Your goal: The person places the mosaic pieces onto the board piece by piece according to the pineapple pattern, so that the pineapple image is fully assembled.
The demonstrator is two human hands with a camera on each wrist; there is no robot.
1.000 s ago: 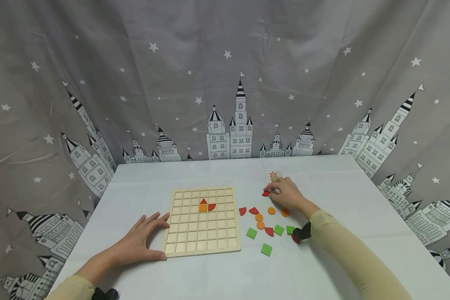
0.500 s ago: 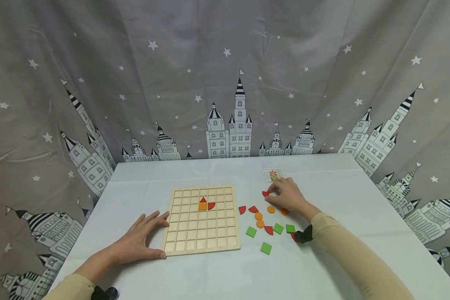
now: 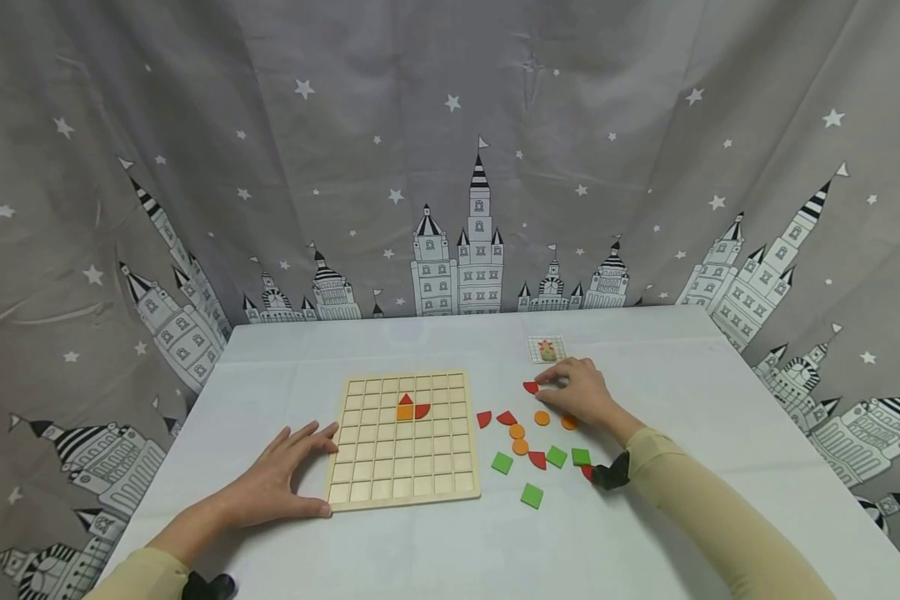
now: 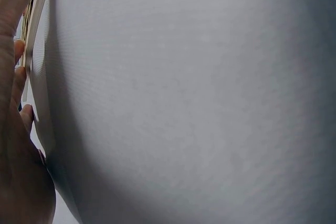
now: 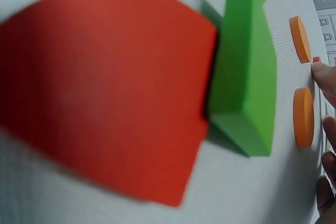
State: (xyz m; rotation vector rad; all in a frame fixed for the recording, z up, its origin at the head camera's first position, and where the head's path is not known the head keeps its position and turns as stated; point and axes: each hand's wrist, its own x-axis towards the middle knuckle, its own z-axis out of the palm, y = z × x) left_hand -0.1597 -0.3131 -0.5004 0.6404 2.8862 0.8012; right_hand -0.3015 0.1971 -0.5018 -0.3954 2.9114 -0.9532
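In the head view, my left hand [image 3: 273,483] lies by the left side of the wooden grid board [image 3: 401,497]. Its fingers are spread, with fingertips and thumb touching the board's edge. On the board sit a red triangle tile [image 3: 407,400], an orange square tile [image 3: 405,412] and a red quarter-circle tile [image 3: 422,411]. Right of the board, my right hand [image 3: 581,392] pinches another red quarter-circle tile [image 3: 530,387] at its right end between thumb and index finger, low over the table. In the right wrist view, the thumb [image 5: 324,77] partly hides that tile.
A small pattern card [image 3: 546,349] lies beyond the right hand. Several loose tiles lie nearer: orange discs [image 3: 517,432], green squares [image 3: 532,496] and red quarter-circles [image 3: 506,417]. One red tile [image 5: 115,93] and a green tile [image 5: 244,72] lie beneath the right wrist.
My right hand has shifted slightly to the right, and more of the red tile shows at its fingertips. The left hand and the board keep their places.
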